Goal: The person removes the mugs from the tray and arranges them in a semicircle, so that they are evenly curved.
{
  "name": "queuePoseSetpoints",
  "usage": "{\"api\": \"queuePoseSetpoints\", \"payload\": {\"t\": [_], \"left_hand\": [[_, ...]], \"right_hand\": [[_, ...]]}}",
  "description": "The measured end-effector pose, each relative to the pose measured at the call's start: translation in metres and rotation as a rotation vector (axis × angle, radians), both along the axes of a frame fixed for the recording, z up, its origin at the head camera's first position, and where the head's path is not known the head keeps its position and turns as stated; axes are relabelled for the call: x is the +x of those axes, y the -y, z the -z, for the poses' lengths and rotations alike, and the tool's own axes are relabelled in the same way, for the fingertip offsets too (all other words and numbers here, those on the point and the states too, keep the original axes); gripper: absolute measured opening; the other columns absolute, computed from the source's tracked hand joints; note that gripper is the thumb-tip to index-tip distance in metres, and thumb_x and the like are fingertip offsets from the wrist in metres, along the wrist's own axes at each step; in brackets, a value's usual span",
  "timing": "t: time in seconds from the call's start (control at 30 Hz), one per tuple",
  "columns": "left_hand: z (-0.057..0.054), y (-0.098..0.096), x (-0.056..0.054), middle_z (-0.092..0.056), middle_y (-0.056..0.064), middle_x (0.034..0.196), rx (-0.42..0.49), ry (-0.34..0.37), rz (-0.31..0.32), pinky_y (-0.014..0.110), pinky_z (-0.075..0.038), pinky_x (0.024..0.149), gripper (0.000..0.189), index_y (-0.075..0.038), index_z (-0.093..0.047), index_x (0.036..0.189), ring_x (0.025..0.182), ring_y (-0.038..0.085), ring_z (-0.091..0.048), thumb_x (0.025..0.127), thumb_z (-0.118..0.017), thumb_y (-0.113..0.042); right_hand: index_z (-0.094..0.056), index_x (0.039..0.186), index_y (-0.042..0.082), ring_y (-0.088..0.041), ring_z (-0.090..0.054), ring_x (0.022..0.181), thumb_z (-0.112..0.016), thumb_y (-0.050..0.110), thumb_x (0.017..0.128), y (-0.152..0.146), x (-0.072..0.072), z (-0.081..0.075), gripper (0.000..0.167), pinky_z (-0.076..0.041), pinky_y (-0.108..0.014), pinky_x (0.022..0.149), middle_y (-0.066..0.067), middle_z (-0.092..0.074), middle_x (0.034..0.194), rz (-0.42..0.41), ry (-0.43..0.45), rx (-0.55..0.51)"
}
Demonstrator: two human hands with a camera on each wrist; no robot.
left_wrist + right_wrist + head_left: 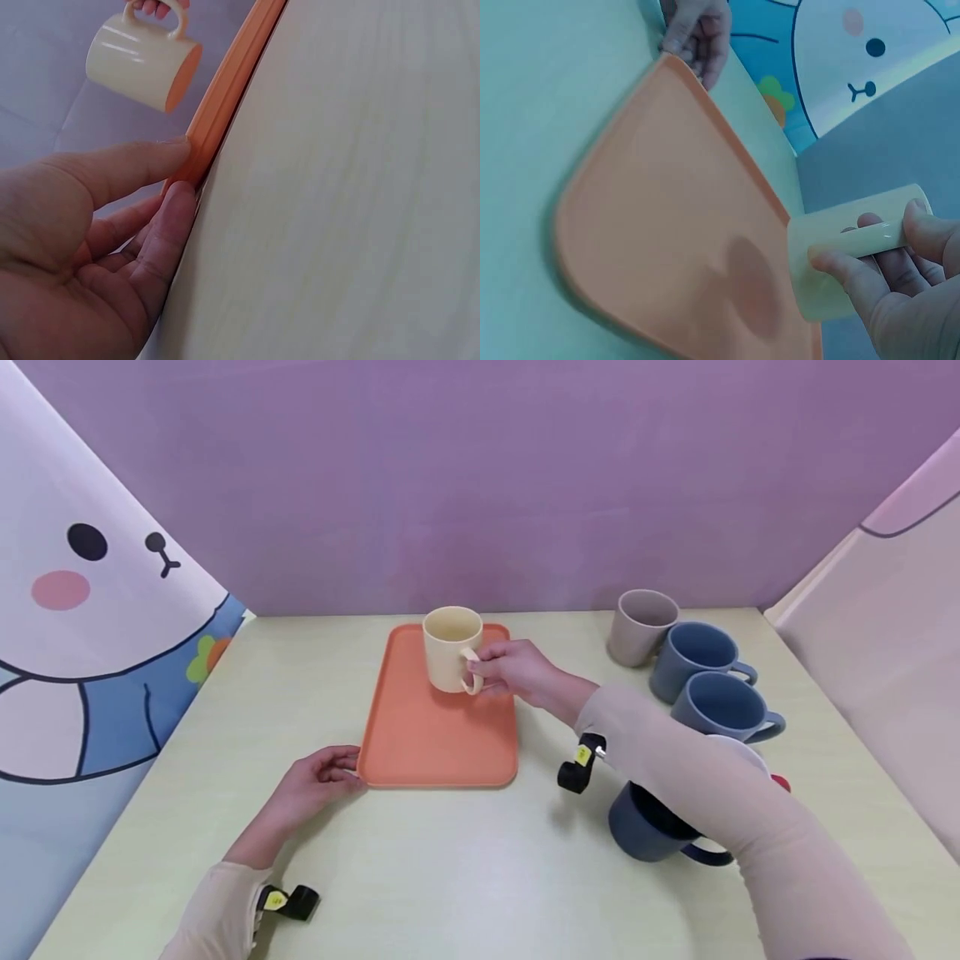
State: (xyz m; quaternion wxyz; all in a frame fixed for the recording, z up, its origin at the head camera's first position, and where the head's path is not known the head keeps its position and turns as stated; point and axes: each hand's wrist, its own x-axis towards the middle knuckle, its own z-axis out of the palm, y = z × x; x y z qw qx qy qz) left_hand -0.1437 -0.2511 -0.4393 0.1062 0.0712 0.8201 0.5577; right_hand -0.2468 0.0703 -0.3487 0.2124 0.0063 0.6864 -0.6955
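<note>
A cream mug (450, 652) is held by its handle in my right hand (513, 672), above the far part of an orange tray (442, 752). Its underside shows in the left wrist view, tinted orange, and its shadow falls on the tray in the right wrist view. Thumb and fingers pinch the handle from both sides. At the tray's near left corner, my left hand (318, 785) grips the rim (217, 112), with the thumb on one side and fingers around the corner.
On the right stand a grey-mauve mug (641, 631), two blue mugs (701, 652) and a dark navy mug (641, 827). A white-rimmed mug (742, 750) with a red part is mostly hidden by my right sleeve. A purple backdrop (480, 485) rises behind the table.
</note>
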Motion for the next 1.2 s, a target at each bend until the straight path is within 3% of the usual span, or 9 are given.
{"api": "queuePoseSetpoints", "payload": {"t": [0.3,0.67,1.03,1.2], "left_hand": [[0.001,0.002,0.0,-0.063,0.023,0.113,0.01,-0.013,0.01,0.019,-0.052,0.077,0.051,0.014,-0.05,0.133,0.086,0.007,-0.065,0.088,-0.071,0.003],[-0.002,0.002,0.0,-0.063,0.023,0.114,-0.016,0.001,0.008,0.02,-0.052,0.077,0.051,0.014,-0.049,0.134,0.087,0.008,-0.064,0.089,-0.07,0.002],[-0.001,0.002,-0.001,-0.063,0.021,0.113,-0.024,0.004,0.004,0.019,-0.052,0.077,0.05,0.014,-0.05,0.133,0.087,0.006,-0.064,0.089,-0.07,0.001],[0.0,0.003,-0.001,-0.063,0.022,0.112,-0.03,0.006,0.007,0.02,-0.052,0.077,0.049,0.014,-0.05,0.133,0.087,0.006,-0.065,0.09,-0.069,0.002]], "right_hand": [[-0.064,0.096,-0.009,-0.017,-0.07,0.076,-0.063,-0.002,0.095,-0.015,0.038,0.0,0.008,-0.059,-0.033,0.072,-0.008,-0.071,0.081,0.018,-0.044,-0.035],[-0.062,0.112,-0.02,-0.015,-0.07,0.075,-0.064,-0.004,0.093,-0.032,0.074,0.006,0.025,-0.058,-0.042,0.077,-0.012,-0.072,0.083,0.08,-0.103,-0.096],[-0.062,0.11,-0.022,-0.018,-0.072,0.078,-0.064,-0.007,0.092,-0.048,0.097,0.006,0.024,-0.056,-0.049,0.08,-0.012,-0.073,0.081,0.138,-0.135,-0.132],[-0.064,0.107,-0.021,-0.019,-0.072,0.081,-0.065,-0.007,0.092,-0.056,0.108,0.006,0.021,-0.057,-0.046,0.077,-0.011,-0.073,0.083,0.156,-0.162,-0.115]]}}
